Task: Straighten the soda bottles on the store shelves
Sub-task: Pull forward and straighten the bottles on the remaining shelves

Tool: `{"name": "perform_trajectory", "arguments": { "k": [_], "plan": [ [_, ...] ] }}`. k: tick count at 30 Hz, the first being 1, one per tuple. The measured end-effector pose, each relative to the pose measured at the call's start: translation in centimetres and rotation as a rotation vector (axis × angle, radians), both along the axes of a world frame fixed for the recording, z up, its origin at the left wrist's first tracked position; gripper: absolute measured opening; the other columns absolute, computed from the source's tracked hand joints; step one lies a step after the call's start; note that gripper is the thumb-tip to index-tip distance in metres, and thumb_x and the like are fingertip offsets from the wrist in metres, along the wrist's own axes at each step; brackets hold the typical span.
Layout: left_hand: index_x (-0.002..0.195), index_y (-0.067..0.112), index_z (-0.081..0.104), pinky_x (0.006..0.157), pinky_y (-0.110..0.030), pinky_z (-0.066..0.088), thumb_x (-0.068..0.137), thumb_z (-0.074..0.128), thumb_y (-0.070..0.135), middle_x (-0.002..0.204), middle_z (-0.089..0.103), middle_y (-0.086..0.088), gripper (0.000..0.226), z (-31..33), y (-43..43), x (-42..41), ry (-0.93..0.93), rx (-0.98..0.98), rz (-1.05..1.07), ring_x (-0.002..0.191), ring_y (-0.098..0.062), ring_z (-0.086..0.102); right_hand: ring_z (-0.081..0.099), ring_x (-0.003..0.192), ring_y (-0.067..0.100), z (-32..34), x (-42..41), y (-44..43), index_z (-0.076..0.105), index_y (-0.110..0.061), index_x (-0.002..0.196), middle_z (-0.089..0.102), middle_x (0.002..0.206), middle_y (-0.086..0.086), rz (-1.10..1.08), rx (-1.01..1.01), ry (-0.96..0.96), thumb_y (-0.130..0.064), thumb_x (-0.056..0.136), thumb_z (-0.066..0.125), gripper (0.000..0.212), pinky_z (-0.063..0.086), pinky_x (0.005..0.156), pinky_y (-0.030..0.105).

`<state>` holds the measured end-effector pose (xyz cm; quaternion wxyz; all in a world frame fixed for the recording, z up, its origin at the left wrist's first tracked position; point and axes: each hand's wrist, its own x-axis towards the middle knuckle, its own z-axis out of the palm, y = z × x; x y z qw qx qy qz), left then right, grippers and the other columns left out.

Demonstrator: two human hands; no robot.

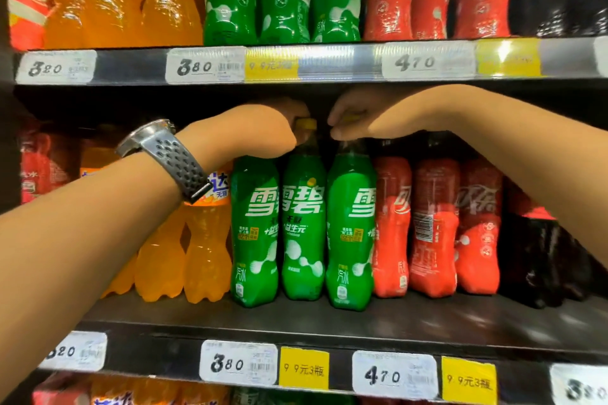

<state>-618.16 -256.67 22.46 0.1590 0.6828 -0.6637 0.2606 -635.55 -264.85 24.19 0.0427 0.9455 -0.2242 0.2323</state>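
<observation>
**Two-handed label alignment on the green soda row**

Caught mid-step, squaring the green bottles on the middle shelf. Three abreast and upright there, touching, between orange bottles on one side and red cola bottles on the other.

- Left hand: closed over the yellow cap of the middle green bottle, fingers curled round the top.
- Right hand: pinching the top of the right green bottle, thumb below, fingers curled above. Only a sliver of that cap on show, so impossible to tell how fully enclosed.
- Left green bottle: untouched, just under the left wrist.

Middle bottle apparently set a little behind its neighbours, with its logo turned mostly to the front. Outer two turned partly aside, showing only half of theirs.

Next move, by judgement: twist at the caps until the logos face forward, then draw the middle bottle out into line with the front bases. Calls for a light, vertical hold. Little headroom beneath the upper shelf, and tight packing likely to drag adjacent bottles round with each turn.
</observation>
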Motion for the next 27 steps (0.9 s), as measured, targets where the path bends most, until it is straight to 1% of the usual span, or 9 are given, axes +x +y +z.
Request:
{"name": "perform_trajectory", "arguments": {
  "k": [1,5,8,13,15,18,20,23,27],
  "plan": [
    [0.113,0.018,0.058,0.084,-0.038,0.048,0.095,0.051,0.034,0.11,0.063,-0.009,0.025,0.0,-0.1,0.0,0.021,-0.001,-0.009,0.095,-0.031,0.059,0.058,0.096,0.016,0.0,-0.3,-0.1,0.064,-0.019,0.112,0.064,0.105,-0.002,0.013,0.003,0.01,-0.032,0.089,0.063,0.026,0.045,0.08,0.019],
    [0.109,0.016,0.063,0.081,-0.035,0.048,0.092,0.056,0.035,0.101,0.063,-0.008,0.026,0.2,-0.3,-0.1,0.101,-0.044,-0.004,0.092,-0.029,0.061,0.058,0.101,0.018,-0.1,-0.3,-0.6,0.062,-0.019,0.115,0.063,0.109,0.0,0.002,-0.051,-0.008,-0.032,0.088,0.065,0.03,0.043,0.089,0.029],
    [0.102,0.019,0.064,0.077,-0.036,0.048,0.091,0.057,0.033,0.099,0.066,-0.009,0.019,0.2,-0.5,0.1,0.114,-0.048,0.001,0.088,-0.029,0.061,0.06,0.092,0.02,-0.3,0.2,-0.8,0.063,-0.016,0.11,0.066,0.102,0.001,-0.04,-0.117,-0.047,-0.041,0.084,0.067,0.037,0.044,0.079,0.028],
    [0.116,0.019,0.058,0.091,-0.04,0.047,0.093,0.057,0.028,0.114,0.064,-0.009,0.025,-0.4,-0.6,0.7,0.178,-0.088,-0.051,0.102,-0.029,0.06,0.058,0.071,0.025,-0.2,1.1,-1.0,0.069,-0.005,0.089,0.068,0.083,0.014,-0.109,-0.184,-0.031,-0.05,0.082,0.065,0.046,0.039,0.063,0.029],
    [0.113,0.021,0.058,0.092,-0.042,0.047,0.093,0.057,0.026,0.115,0.064,-0.01,0.021,-0.4,-0.6,0.7,0.194,-0.068,-0.066,0.102,-0.03,0.06,0.056,0.064,0.023,-0.2,1.2,-1.0,0.067,-0.005,0.08,0.067,0.072,0.01,-0.132,-0.164,-0.025,-0.051,0.082,0.065,0.047,0.038,0.06,0.028],
    [0.118,0.023,0.057,0.095,-0.042,0.046,0.093,0.057,0.028,0.118,0.063,-0.006,0.026,-0.1,-0.3,0.4,0.221,-0.041,-0.038,0.104,-0.029,0.059,0.051,0.056,0.017,-0.4,1.2,-0.8,0.057,-0.015,0.065,0.058,0.061,0.0,-0.174,-0.186,-0.049,-0.054,0.081,0.066,0.043,0.032,0.051,0.026],
    [0.124,0.026,0.055,0.096,-0.037,0.045,0.092,0.056,0.031,0.124,0.061,-0.003,0.032,-0.1,0.0,0.2,0.221,-0.056,-0.027,0.109,-0.027,0.058,0.055,0.067,0.02,-0.6,1.2,-0.5,0.062,-0.015,0.079,0.059,0.073,0.001,-0.181,-0.231,-0.039,-0.057,0.082,0.061,0.043,0.038,0.057,0.027],
    [0.136,0.035,0.044,0.09,-0.028,0.039,0.095,0.048,0.043,0.137,0.054,0.002,0.042,-0.4,0.3,-0.9,0.185,-0.144,-0.018,0.119,-0.024,0.053,0.058,0.092,0.024,-0.7,0.2,-0.5,0.063,-0.013,0.107,0.062,0.099,0.005,-0.135,-0.197,-0.081,-0.053,0.093,0.047,0.045,0.045,0.081,0.031],
    [0.139,0.037,0.04,0.086,-0.024,0.033,0.092,0.042,0.059,0.141,0.05,0.007,0.051,-0.8,-1.1,-4.1,0.151,-0.205,-0.123,0.123,-0.02,0.05,0.053,0.102,0.025,-1.1,-2.9,-1.5,0.059,-0.009,0.116,0.058,0.11,0.01,-0.197,-0.259,-0.088,-0.037,0.102,0.033,0.041,0.035,0.081,0.028]
  ]
}}
